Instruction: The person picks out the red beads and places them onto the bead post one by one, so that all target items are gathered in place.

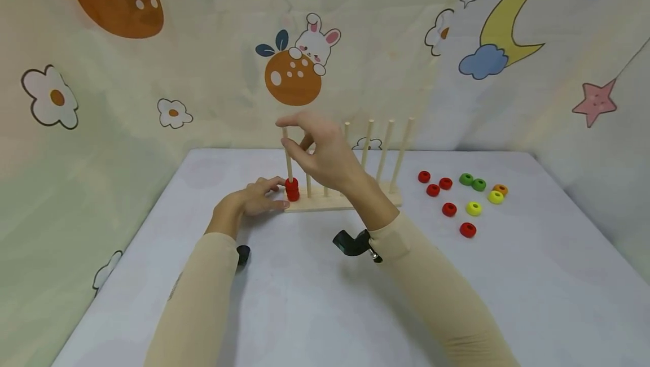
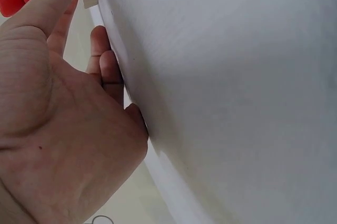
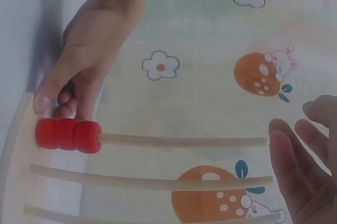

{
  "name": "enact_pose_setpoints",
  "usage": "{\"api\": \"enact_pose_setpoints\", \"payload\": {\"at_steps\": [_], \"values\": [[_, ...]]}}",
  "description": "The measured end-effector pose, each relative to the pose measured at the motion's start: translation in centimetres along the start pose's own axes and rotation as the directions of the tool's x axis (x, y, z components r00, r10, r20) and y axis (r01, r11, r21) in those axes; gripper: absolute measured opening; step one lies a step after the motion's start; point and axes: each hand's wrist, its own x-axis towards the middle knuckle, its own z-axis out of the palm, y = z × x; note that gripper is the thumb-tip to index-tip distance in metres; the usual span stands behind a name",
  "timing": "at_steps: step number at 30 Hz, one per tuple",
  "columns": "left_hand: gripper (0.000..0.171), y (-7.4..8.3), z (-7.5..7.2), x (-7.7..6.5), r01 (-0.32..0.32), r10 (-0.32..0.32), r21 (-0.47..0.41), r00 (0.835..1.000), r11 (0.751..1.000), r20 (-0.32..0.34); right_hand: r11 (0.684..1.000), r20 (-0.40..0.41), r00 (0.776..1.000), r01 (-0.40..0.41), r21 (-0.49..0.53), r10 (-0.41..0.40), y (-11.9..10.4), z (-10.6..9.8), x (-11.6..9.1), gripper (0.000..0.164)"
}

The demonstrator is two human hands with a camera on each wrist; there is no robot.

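Note:
A pale wooden rack with several upright pegs stands at the back of the table. Three red beads are stacked at the bottom of its leftmost peg. My left hand holds the left end of the rack's base, thumb at the front and index finger behind, close beside the beads. In the left wrist view, that hand's edge rests on the tabletop. My right hand is at the top of the leftmost peg, thumb and fingers apart, with no bead between them.
To the right of the rack lie several loose red beads, two green beads, two yellow beads and an orange bead. A patterned cloth hangs behind the white table.

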Motion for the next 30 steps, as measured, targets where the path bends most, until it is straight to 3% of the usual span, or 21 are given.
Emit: {"api": "enact_pose_setpoints", "payload": {"at_steps": [9, 13, 16, 20, 30], "values": [[0.066, -0.5, 0.8, 0.6, -0.019, 0.018, -0.019, 1.0, 1.0, -0.012, 0.999, 0.052, 0.998, 0.025, 0.025, -0.026, 0.2, -1.1, -3.1, 0.027], [0.066, -0.3, 0.9, 0.7, 0.006, -0.006, -0.021, 1.0, 1.0, -0.015, 0.999, 0.072, 0.997, 0.024, 0.039, -0.027, 1.2, -1.7, -4.8, 0.026], [0.065, -0.2, 0.7, 0.6, 0.035, -0.035, -0.023, 0.999, 0.999, -0.014, 0.998, 0.07, 0.996, 0.045, 0.053, -0.048, 1.7, -2.1, -5.7, 0.024], [0.066, 0.0, 0.3, 0.1, 0.023, -0.023, -0.012, 1.0, 1.0, -0.018, 0.996, 0.058, 0.996, 0.064, 0.063, -0.068, 2.1, -2.6, -6.4, 0.024], [0.067, 0.0, 0.2, -0.4, -0.016, 0.016, -0.025, 1.0, 1.0, -0.024, 1.0, 0.089, 0.996, -0.009, 0.003, 0.009, 2.8, -4.9, -9.6, 0.025]]}}
